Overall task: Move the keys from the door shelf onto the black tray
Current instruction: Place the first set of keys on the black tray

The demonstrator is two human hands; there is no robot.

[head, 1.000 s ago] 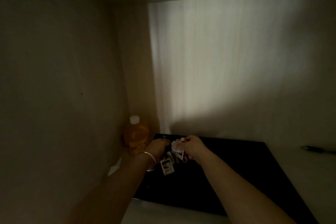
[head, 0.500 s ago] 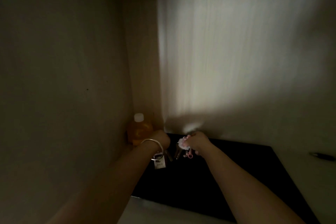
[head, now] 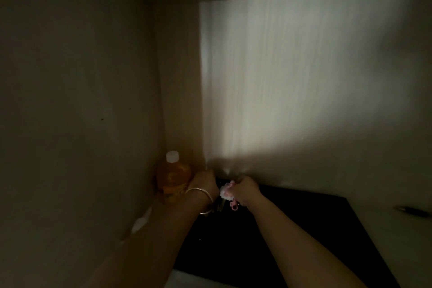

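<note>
The scene is dim. A black tray (head: 292, 229) lies flat inside a pale cupboard, reaching to the back wall. My right hand (head: 246, 188) is closed on a bunch of keys (head: 228, 194) with a white and pink charm, held over the tray's far left corner. My left hand (head: 204, 182), with a metal bangle on the wrist, sits close beside it with its fingers curled; its fingertips are hidden, and some dark keys hang below the wrist.
An orange drink bottle (head: 173, 177) with a white cap stands in the back left corner, touching my left hand. A dark pen-like object (head: 411, 210) lies on the shelf at the right. The cupboard walls close in at left and back.
Both hands have moved further back toward the tray's far left corner, carrying the keys. The white tag that hung under my left wrist is hidden now.
</note>
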